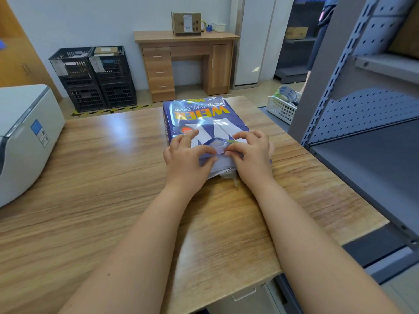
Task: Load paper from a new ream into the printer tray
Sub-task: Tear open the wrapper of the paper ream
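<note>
A ream of copy paper (199,116) in a glossy blue wrapper lies flat on the wooden table (102,177), its yellow lettering upside down to me. The wrapper's near end is partly torn, with white paper showing under a lifted flap. My left hand (187,159) and my right hand (251,152) both rest on that near end, thumbs and fingers pinching the wrapper flap between them. A white printer (25,132) stands at the table's left edge; its paper tray is not visible.
A grey metal shelf rack (362,109) rises close on the right, with a white basket (282,105) holding tape rolls beside it. Across the floor stand two black crates (95,78) and a wooden desk (186,62) with a cardboard box on top.
</note>
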